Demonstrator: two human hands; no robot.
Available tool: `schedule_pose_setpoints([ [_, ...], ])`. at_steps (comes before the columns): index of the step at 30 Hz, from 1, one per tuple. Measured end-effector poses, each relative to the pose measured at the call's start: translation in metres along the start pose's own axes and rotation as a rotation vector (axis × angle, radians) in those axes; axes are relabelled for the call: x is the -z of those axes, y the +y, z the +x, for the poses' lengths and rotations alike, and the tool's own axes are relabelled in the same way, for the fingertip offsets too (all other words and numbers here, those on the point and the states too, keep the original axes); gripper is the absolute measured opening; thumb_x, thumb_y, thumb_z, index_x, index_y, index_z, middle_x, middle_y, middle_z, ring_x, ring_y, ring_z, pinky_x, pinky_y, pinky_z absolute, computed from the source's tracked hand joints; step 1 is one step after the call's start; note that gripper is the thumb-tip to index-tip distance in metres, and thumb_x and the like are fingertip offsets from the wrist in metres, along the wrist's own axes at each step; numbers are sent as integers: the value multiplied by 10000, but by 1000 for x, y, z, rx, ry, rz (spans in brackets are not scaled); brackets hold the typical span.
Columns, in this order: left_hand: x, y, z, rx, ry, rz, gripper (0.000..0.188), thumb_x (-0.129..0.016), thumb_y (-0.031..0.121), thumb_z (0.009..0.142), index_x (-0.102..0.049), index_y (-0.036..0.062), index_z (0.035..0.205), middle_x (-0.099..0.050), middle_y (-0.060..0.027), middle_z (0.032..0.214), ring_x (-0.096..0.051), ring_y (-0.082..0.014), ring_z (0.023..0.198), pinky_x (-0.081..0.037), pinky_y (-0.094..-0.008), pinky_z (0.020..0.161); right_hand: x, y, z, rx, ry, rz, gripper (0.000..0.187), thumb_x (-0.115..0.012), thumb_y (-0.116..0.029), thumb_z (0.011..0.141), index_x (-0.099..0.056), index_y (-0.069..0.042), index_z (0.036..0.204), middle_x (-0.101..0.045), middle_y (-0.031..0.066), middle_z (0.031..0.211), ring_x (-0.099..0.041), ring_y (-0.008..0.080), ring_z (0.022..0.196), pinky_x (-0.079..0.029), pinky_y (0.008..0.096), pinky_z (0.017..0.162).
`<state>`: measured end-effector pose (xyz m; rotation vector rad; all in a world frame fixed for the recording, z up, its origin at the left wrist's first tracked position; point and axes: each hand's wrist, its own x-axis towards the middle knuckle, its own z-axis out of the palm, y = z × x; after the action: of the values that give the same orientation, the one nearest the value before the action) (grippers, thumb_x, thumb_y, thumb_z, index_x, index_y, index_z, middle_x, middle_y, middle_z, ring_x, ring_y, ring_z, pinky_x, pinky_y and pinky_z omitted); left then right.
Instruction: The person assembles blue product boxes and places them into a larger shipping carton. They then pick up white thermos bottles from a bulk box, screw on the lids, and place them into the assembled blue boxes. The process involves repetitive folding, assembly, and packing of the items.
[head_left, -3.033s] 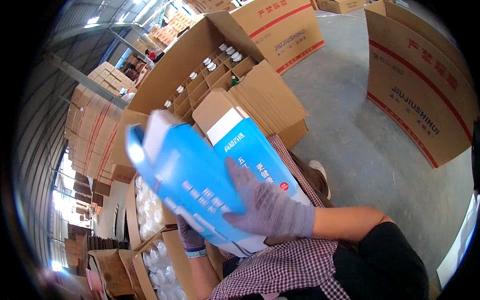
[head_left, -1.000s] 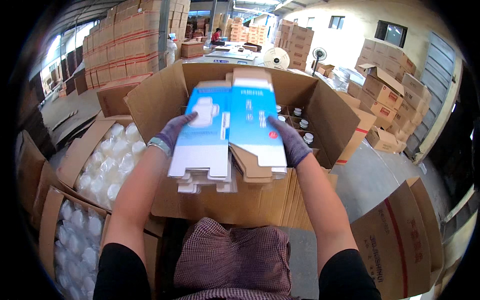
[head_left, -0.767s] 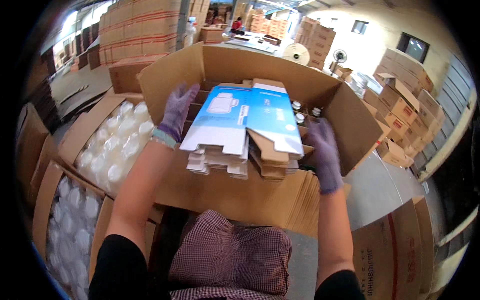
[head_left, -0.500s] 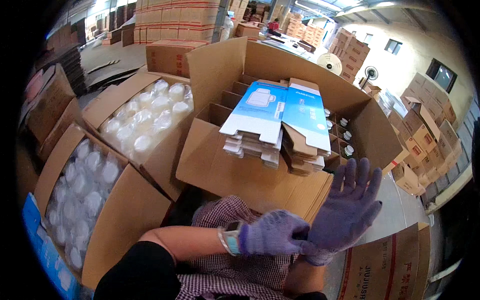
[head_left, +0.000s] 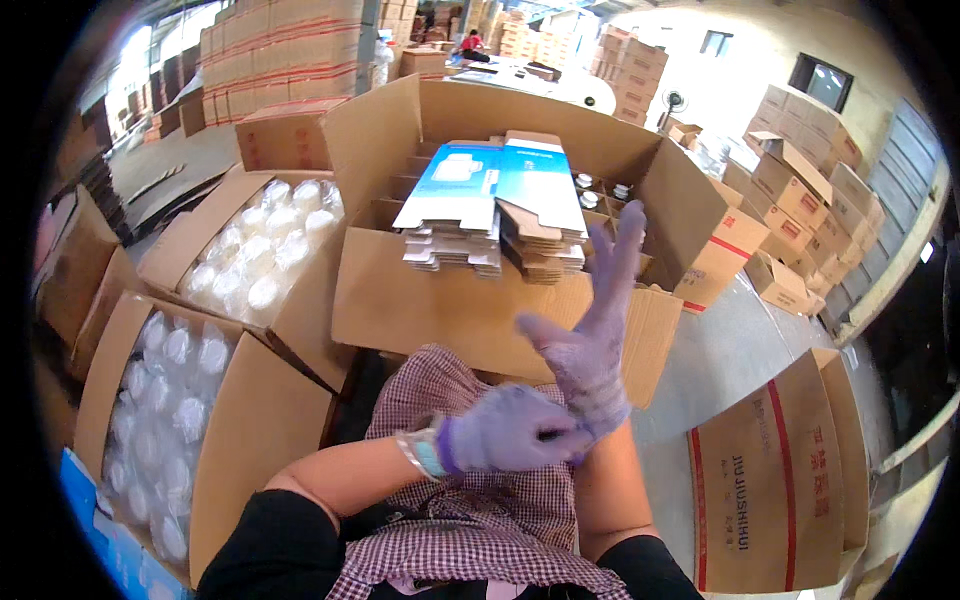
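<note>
While both forearms reach up from the near edge, the right hand (head_left: 590, 335) stands raised with fingers stretched upward and thumb spread, and the left hand (head_left: 510, 428) crosses toward it, its fingers closed on the right glove (head_left: 598, 385) at the wrist.

Beyond them sits a large brown carton (head_left: 440, 305) with dividers (head_left: 405, 188); white-capped bottles (head_left: 588, 200) stand in its right part. Two piles of folded blue-and-white cartons (head_left: 455, 185) lie side by side on top, covering some compartments. To the left, a near box (head_left: 265, 430) and a far box (head_left: 318, 305) hold pale, rounded items in clear plastic.

Far left rises a wall of stacked cartons (head_left: 280, 60); to the near right stands a red-striped carton (head_left: 770, 480). Raised right fingers hide part of the large carton's right side; a checkered apron (head_left: 450, 520) covers the lap.
</note>
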<state>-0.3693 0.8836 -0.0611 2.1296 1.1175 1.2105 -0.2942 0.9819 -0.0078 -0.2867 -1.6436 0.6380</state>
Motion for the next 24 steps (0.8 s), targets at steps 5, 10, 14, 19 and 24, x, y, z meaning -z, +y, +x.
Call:
schedule_pose_setpoints([
  [5,81,-32,-18,-74,829,-599,356,-564,367,994,-660,56,1139,-698,-119,1073,-674,-222,968,-535,-346,808,-11,0,-66,-413,-195,174,187,-651,-145,879,-637,-36,1030,-645,70,862,-631,161,754,-520,316,699],
  [10,110,-21,-4,-196,953,-1373,333,-567,326,995,-615,90,1225,-666,-73,1138,-626,-225,1047,-489,-363,946,-59,-10,-71,-63,-682,87,181,-690,-191,866,-634,-35,939,-644,130,826,-642,298,723,-501,381,641],
  [14,125,-37,-5,-168,950,-1463,350,-569,341,989,-596,82,1224,-634,-50,1010,-602,-212,960,-490,-367,940,-62,0,-65,101,-918,-26,193,-648,-252,890,-629,-60,893,-633,112,788,-636,309,705,-497,396,607],
  [19,154,-99,2,-488,875,-1195,712,-537,526,957,-382,89,1496,-444,-150,1465,-426,-276,1360,-329,-451,1134,-71,-3,-77,170,-1316,-213,254,-593,-333,939,-626,-105,832,-580,99,688,-626,277,641,-500,376,582],
  [24,144,-130,47,-243,984,610,917,-546,629,916,-251,59,1570,-292,-174,1609,-252,-329,1497,-159,-475,1224,-82,49,-61,85,-1115,-240,251,-587,-339,947,-603,-109,847,-593,85,755,-632,289,684,-519,381,615],
])
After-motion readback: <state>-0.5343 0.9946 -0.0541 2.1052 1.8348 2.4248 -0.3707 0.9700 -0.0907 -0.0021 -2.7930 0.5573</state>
